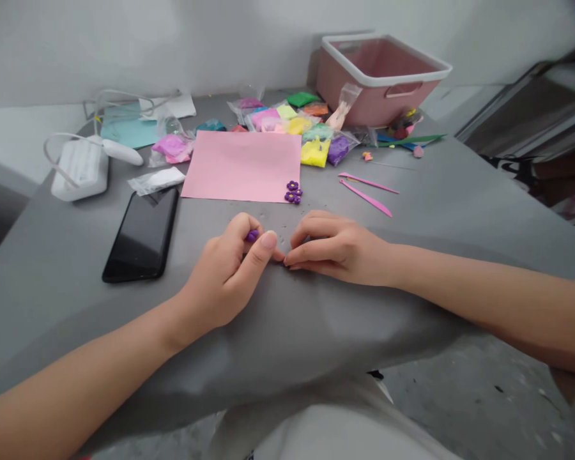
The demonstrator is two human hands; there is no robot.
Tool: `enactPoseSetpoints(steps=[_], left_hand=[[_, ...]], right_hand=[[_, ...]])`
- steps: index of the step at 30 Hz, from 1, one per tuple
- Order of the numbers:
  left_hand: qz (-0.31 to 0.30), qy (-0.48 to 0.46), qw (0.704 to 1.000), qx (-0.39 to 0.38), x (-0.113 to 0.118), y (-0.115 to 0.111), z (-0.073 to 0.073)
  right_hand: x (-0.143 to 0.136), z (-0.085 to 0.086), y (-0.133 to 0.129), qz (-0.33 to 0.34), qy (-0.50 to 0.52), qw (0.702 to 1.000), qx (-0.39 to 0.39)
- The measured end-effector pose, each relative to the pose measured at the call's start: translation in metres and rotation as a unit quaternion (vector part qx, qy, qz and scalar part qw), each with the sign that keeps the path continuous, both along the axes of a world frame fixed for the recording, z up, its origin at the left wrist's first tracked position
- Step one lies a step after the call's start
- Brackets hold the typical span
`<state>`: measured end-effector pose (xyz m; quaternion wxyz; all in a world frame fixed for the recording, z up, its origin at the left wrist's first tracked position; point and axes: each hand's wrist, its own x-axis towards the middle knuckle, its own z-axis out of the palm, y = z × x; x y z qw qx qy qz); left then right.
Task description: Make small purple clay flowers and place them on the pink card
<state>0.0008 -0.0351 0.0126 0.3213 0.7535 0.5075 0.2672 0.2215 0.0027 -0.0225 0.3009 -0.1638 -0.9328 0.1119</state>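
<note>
A matte grey tabletop [278, 364] is set against a plain whitish wall [191, 45], and a grey, dark-flecked floor [489, 402] is seen below its near edge. Small marks are scattered on the surface just beyond the hands.

A small lump of purple clay [252, 236] is held at the near middle of the table, clamped in the curled fingers of the left hand [225, 275]. The fingertips of the right hand [333, 249] are brought close together beside the left hand's fingertips; whether anything is pinched between them cannot be told.

Beyond the hands a rectangular sheet of pink paper [239, 163] is laid flat, its near right corner overlaid by a cluster of purple clay flowers with yellow centres [292, 186]. Two slender pink plastic tools [371, 200] are placed to the right. A black smartphone [141, 239] and a white power strip [79, 172] are kept to the left. Clear bags of coloured clay [268, 119] are heaped along the back, near a pink plastic basket with a white rim [388, 112].
</note>
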Motion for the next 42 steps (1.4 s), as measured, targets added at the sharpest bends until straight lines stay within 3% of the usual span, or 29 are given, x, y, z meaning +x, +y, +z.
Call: enactPoseSetpoints(steps=[11,22,34,38,42], left_hand=[[-0.002,-0.023,1.0,-0.003,-0.0009,0.0001,-0.0034],[0.006,-0.037,0.999,-0.022,0.0002,0.0011,-0.0048],[0.021,-0.027,0.999,-0.016,-0.0001,-0.0003,-0.002],[0.035,-0.081,0.996,-0.011,-0.0006,0.0018,-0.0062],[0.058,-0.079,0.995,-0.012,0.0001,0.0051,-0.0076]], right_hand=[[0.0076,0.0073,-0.0028,0.014,0.0,1.0,-0.012],[0.0082,0.0019,-0.0002,0.03,-0.019,0.998,0.05],[0.0076,0.0017,-0.0007,0.03,-0.014,0.999,0.032],[0.0078,0.0041,-0.0019,0.017,0.008,1.0,0.017],[0.0073,0.0047,-0.0018,-0.014,0.009,1.0,0.01]])
